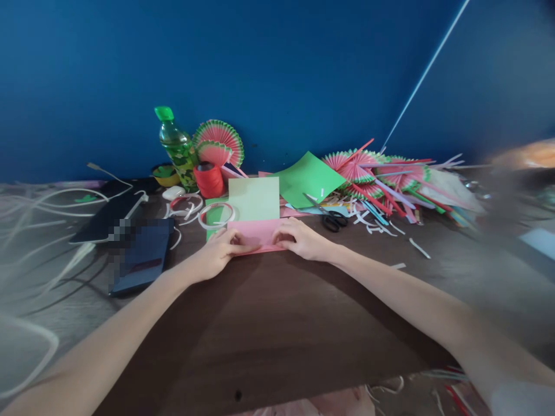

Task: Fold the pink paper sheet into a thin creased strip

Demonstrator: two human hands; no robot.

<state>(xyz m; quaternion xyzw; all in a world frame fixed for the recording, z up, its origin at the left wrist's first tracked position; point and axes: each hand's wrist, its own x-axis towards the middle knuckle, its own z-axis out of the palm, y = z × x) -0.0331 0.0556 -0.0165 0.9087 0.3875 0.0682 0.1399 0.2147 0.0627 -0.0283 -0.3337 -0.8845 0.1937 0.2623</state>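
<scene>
A sheet of pink paper lies on the brown table, its near edge folded over in a narrow strip. My left hand grips its left end, fingers curled and thumb along the near edge. At the right end my right hand pinches the same edge, fingers bent. Just behind the pink paper is a pale green sheet. A bright green sheet with a raised corner lies beyond my right hand. Black-handled scissors rest to the right of it.
At the back left stand a green-capped bottle, a red spool and a pleated paper fan. Rolls of tape sit near my left hand. Farther left are a dark tablet and cables. More fans and paper scraps crowd the right.
</scene>
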